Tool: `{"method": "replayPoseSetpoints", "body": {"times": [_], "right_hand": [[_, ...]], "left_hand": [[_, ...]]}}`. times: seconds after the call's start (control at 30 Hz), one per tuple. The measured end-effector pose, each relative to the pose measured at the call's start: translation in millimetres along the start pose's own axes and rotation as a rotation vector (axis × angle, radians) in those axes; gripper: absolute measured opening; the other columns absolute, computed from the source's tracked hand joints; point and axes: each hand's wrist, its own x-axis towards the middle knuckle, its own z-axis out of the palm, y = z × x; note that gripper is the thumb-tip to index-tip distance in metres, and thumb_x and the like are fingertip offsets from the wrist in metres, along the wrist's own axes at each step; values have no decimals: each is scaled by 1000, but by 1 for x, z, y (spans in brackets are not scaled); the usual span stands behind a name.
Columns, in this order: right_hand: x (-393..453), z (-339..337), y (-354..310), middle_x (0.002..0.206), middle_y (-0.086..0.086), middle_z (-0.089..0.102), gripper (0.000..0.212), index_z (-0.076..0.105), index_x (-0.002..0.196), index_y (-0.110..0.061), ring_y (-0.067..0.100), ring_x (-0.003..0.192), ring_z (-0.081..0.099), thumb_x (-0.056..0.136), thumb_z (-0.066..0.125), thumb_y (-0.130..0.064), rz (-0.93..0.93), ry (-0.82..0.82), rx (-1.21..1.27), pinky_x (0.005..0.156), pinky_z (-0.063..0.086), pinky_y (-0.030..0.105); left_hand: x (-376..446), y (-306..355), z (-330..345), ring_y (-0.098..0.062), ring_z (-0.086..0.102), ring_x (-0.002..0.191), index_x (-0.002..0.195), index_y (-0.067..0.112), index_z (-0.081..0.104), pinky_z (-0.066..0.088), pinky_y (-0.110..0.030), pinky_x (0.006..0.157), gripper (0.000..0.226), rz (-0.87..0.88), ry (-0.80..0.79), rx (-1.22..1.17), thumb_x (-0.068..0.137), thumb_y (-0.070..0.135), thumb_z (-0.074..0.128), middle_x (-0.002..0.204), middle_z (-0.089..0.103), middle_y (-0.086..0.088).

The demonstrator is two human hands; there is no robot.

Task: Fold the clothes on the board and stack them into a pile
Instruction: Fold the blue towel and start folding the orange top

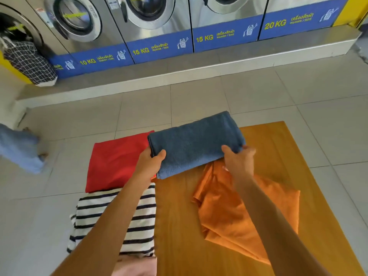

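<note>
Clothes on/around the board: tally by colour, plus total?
Blue towel, folded, held by left hand and right hand: 1
Red cloth, folded: 1
Striped shirt: 1
Orange cloth, unfolded: 1
Total: 4

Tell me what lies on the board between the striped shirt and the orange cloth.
In the head view, only bare wood of the board shows between the striped shirt and the orange cloth. No garment lies in that strip.

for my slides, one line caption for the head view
Both hands hold a folded blue towel over the board, beside an unfolded orange cloth.
</note>
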Motion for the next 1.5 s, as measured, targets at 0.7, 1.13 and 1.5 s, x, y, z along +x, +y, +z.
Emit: {"method": "replayPoseSetpoints", "body": {"times": [0.7, 1.13, 1.5], "right_hand": [[9, -10, 7, 137, 6, 54, 88, 50, 138, -13, 33, 130, 42, 74, 70, -70, -206, 160, -488, 103, 46, 52], [-48, -109, 47, 152, 4, 43, 61, 53, 141, -27, 33, 140, 33, 85, 69, -46, -150, 344, -485, 113, 28, 53], [-94, -143, 82, 87, -4, 63, 48, 57, 107, -19, 14, 75, 61, 77, 83, -46, 243, -9, -144, 73, 53, 41]], "left_hand": [[4, -43, -2, -26, 10, 152, 148, 18, 42, 1, -59, 119, 79, 111, 11, 747, 95, 67, 9, 160, 30, -6], [-88, -42, 39, -25, 54, 117, 139, 8, 44, 48, -39, 95, 52, 302, 269, 381, 92, 28, 54, 128, 56, -11], [-167, -55, 100, -18, 53, 98, 114, 24, 54, 44, -33, 85, 43, -291, -246, 94, 87, 56, 62, 102, 56, 9]]}}
